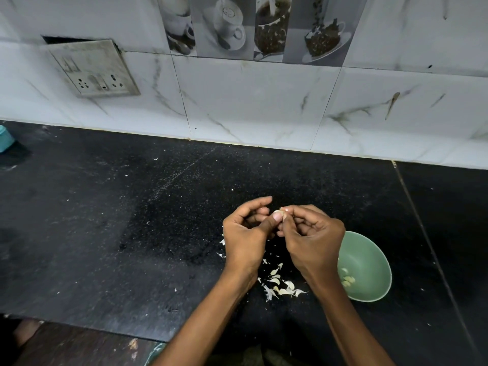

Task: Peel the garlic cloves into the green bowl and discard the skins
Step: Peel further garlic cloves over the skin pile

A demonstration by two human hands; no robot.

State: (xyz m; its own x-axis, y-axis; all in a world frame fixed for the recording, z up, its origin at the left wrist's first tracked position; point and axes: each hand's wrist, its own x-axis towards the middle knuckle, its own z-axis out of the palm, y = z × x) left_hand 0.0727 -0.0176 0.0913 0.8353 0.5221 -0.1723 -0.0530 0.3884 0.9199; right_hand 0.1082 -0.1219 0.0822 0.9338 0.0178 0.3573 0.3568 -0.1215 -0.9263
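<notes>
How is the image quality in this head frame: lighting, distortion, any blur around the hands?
Head view: dim, bluish light; wide-angle bending curves the counter edge; left hand and right hand are sharp enough, but the garlic clove is tiny; green bowl evenly lit, no glare.

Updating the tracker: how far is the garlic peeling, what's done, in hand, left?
Done: a few peeled cloves lie in the green bowl. In hand: the left hand and right hand pinch one garlic clove between them, above the counter. Left: the loose skins on the counter are not yet discarded. No unpeeled cloves show elsewhere; the hands could be hiding some.
</notes>
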